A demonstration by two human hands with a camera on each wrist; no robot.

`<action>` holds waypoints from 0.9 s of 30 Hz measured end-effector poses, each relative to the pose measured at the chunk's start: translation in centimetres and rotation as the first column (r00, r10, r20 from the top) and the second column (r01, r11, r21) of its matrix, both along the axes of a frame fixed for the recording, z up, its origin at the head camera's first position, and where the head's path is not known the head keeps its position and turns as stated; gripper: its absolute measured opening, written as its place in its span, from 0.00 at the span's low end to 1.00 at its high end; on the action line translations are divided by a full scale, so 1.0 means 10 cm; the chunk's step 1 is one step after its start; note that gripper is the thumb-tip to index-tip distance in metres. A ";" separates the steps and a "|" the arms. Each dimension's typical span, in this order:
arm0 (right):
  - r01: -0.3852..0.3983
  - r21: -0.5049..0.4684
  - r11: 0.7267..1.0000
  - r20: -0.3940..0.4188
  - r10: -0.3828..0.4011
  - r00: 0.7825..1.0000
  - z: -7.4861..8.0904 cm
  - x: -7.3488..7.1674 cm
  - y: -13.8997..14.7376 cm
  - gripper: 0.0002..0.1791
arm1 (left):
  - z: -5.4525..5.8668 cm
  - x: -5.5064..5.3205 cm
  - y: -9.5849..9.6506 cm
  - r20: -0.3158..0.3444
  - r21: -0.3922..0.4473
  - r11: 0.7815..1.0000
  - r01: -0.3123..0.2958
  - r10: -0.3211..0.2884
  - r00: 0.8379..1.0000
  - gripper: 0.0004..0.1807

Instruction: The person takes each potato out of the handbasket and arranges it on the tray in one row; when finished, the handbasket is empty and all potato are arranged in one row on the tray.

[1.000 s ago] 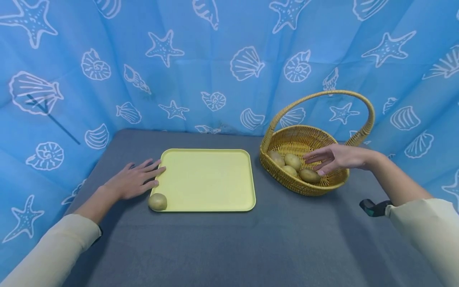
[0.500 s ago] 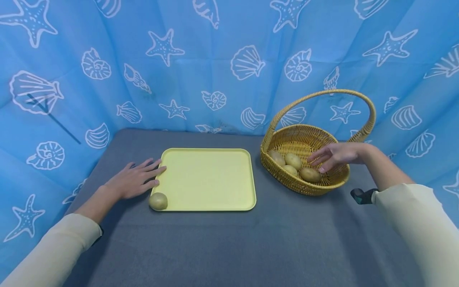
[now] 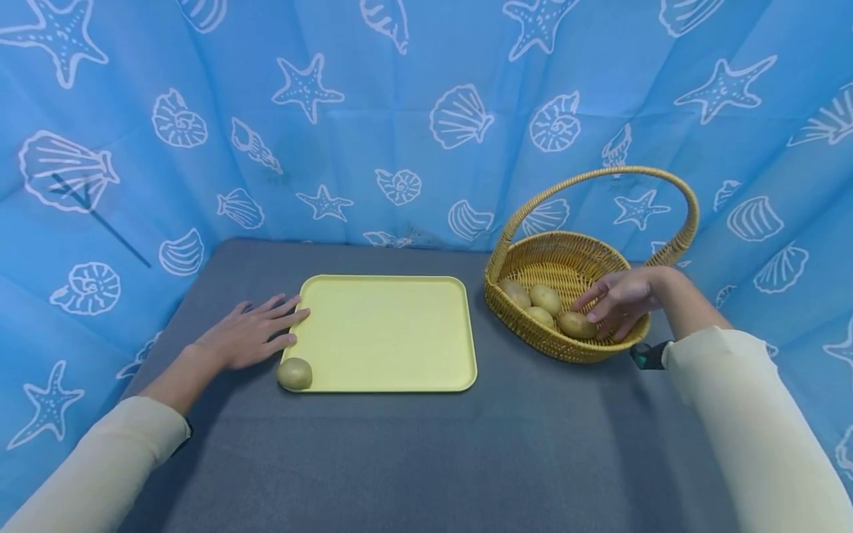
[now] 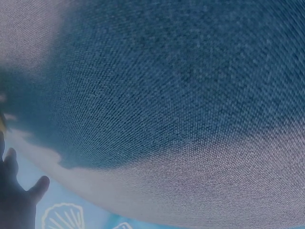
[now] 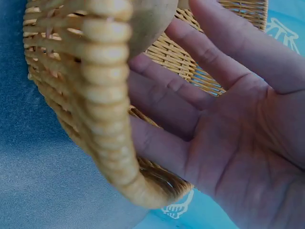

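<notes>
My left hand (image 3: 246, 337) lies spread at the left edge of a pale yellow tray (image 3: 386, 333), fingertips over its rim. A potato (image 3: 295, 374) sits on the tray's near left corner. Several more potatoes lie in a wicker basket (image 3: 563, 354) at the right. My right hand (image 3: 625, 300) reaches inside it, beside the nearest potato (image 3: 576, 325), with thumb and index finger close to it. In the right wrist view, the fingers (image 5: 167, 102) extend loosely under and behind that potato (image 5: 151, 21), partly hidden by the basket's rim (image 5: 107, 71).
The basket's tall arched handle (image 3: 603, 172) rises above the right hand. Grey cloth (image 3: 400, 459) covers the table. Behind it hangs a blue curtain (image 3: 373, 89) printed with white shells and starfish.
My right hand has lowered and turned deeper into the basket, its fingers dropping beside the nearest potato, while the forearm swung left. The left hand, tray and potatoes stay put.
</notes>
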State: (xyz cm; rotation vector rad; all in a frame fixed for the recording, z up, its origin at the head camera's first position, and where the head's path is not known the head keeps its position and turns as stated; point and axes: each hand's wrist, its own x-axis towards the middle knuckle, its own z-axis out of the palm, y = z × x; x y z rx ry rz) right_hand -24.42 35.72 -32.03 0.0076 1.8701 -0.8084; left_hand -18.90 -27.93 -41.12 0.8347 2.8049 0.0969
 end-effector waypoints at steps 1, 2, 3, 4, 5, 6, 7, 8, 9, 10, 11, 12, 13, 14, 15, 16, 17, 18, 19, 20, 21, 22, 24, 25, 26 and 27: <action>-0.005 0.007 1.000 -0.010 0.005 1.000 -0.01 0.00 0.00 0.38 | 0.00 0.00 0.00 -0.001 0.003 1.000 0.000 0.000 1.000 0.33; -0.007 0.011 1.000 -0.017 0.008 1.000 -0.01 -0.01 -0.01 0.38 | 0.00 0.00 -0.01 -0.002 0.002 1.000 0.000 0.000 1.000 0.33; -0.010 0.017 1.000 -0.028 0.011 1.000 -0.02 -0.01 -0.02 0.38 | 0.01 0.00 -0.01 -0.004 0.002 1.000 0.001 -0.001 1.000 0.33; -0.018 0.025 1.000 -0.041 0.019 0.999 -0.02 -0.01 -0.04 0.37 | 0.01 0.00 -0.01 -0.004 0.003 1.000 0.001 -0.001 1.000 0.33; -0.027 0.033 0.999 -0.057 0.028 0.998 -0.03 -0.01 -0.05 0.37 | 0.01 0.00 -0.01 -0.005 0.004 1.000 0.001 -0.001 1.000 0.33; -0.033 0.041 0.999 -0.072 0.036 0.997 -0.03 -0.01 -0.07 0.37 | 0.01 0.00 -0.01 -0.006 0.005 1.000 0.001 -0.001 1.000 0.33; -0.035 0.049 0.998 -0.084 0.039 0.996 -0.03 -0.02 -0.08 0.36 | 0.01 0.00 -0.02 -0.006 0.006 1.000 0.002 -0.002 1.000 0.33; -0.032 0.057 0.998 -0.090 0.037 0.995 -0.04 -0.02 -0.10 0.35 | 0.01 0.00 -0.02 -0.008 0.004 1.000 0.003 -0.003 1.000 0.33; -0.031 0.069 0.997 -0.097 0.038 0.995 -0.04 -0.02 -0.11 0.35 | 0.01 0.00 -0.01 -0.009 0.005 1.000 0.005 -0.005 1.000 0.33; -0.030 0.078 0.996 -0.101 0.038 0.994 -0.03 -0.02 -0.13 0.35 | 0.01 0.00 -0.01 -0.009 0.006 1.000 0.006 -0.006 1.000 0.33; -0.028 0.082 0.996 -0.101 0.036 0.994 -0.04 -0.02 -0.15 0.35 | 0.00 0.00 -0.01 -0.009 0.005 1.000 0.007 -0.007 1.000 0.33; -0.028 0.085 0.996 -0.097 0.037 0.995 -0.04 -0.02 -0.16 0.34 | 0.00 0.00 -0.01 -0.010 0.004 1.000 0.009 -0.009 1.000 0.33; -0.028 0.086 0.996 -0.091 0.036 0.995 -0.04 -0.02 -0.17 0.34 | 0.00 0.00 -0.01 -0.010 0.003 1.000 0.011 -0.011 1.000 0.33; -0.034 0.084 0.996 -0.088 0.042 0.995 -0.04 -0.03 -0.19 0.34 | -0.01 0.00 -0.01 -0.011 0.002 1.000 0.012 -0.012 1.000 0.33; -0.038 0.075 0.996 -0.082 0.044 0.996 -0.04 -0.03 -0.20 0.34 | 0.00 0.00 -0.01 -0.011 0.004 1.000 0.012 -0.012 1.000 0.33; -0.043 0.064 0.997 -0.078 0.048 0.996 -0.04 -0.04 -0.21 0.34 | 0.00 0.00 -0.01 -0.010 0.005 1.000 0.012 -0.012 1.000 0.33; -0.053 0.057 0.997 -0.076 0.057 0.995 -0.04 -0.05 -0.22 0.33 | 0.00 0.01 0.00 -0.010 0.008 1.000 0.011 -0.011 1.000 0.33; -0.061 0.052 0.997 -0.075 0.065 0.995 -0.04 -0.05 -0.23 0.33 | 0.01 0.01 0.00 -0.009 0.012 1.000 0.010 -0.010 1.000 0.32; -0.066 0.047 0.997 -0.074 0.069 0.995 -0.04 -0.06 -0.24 0.32 | 0.01 0.01 0.00 -0.009 0.013 1.000 0.010 -0.009 1.000 0.32; -0.075 0.045 0.996 -0.076 0.079 0.994 -0.03 -0.07 -0.25 0.32 | 0.01 0.01 0.00 -0.011 0.016 1.000 0.011 -0.011 1.000 0.32; -0.084 0.043 0.996 -0.075 0.087 0.993 -0.03 -0.07 -0.25 0.31 | 0.01 0.01 0.01 -0.014 0.019 1.000 0.015 -0.015 1.000 0.32; -0.092 0.047 0.995 -0.075 0.095 0.993 -0.02 -0.08 -0.26 0.31 | 0.02 0.01 0.01 -0.013 0.018 1.000 0.015 -0.015 1.000 0.32; -0.103 0.054 0.993 -0.072 0.107 0.992 0.00 -0.08 -0.27 0.32 | 0.01 0.01 0.01 -0.012 0.019 1.000 0.015 -0.015 1.000 0.32; -0.109 0.055 0.992 -0.070 0.113 0.991 0.01 -0.08 -0.27 0.32 | 0.01 0.01 0.01 -0.013 0.018 1.000 0.016 -0.016 1.000 0.32; -0.116 0.053 0.992 -0.064 0.120 0.991 0.02 -0.08 -0.27 0.33 | 0.01 0.02 0.01 -0.013 0.018 1.000 0.016 -0.016 1.000 0.32; -0.127 0.049 0.991 -0.060 0.130 0.990 0.04 -0.07 -0.28 0.33 | 0.01 0.02 0.00 -0.010 0.017 1.000 0.012 -0.012 1.000 0.32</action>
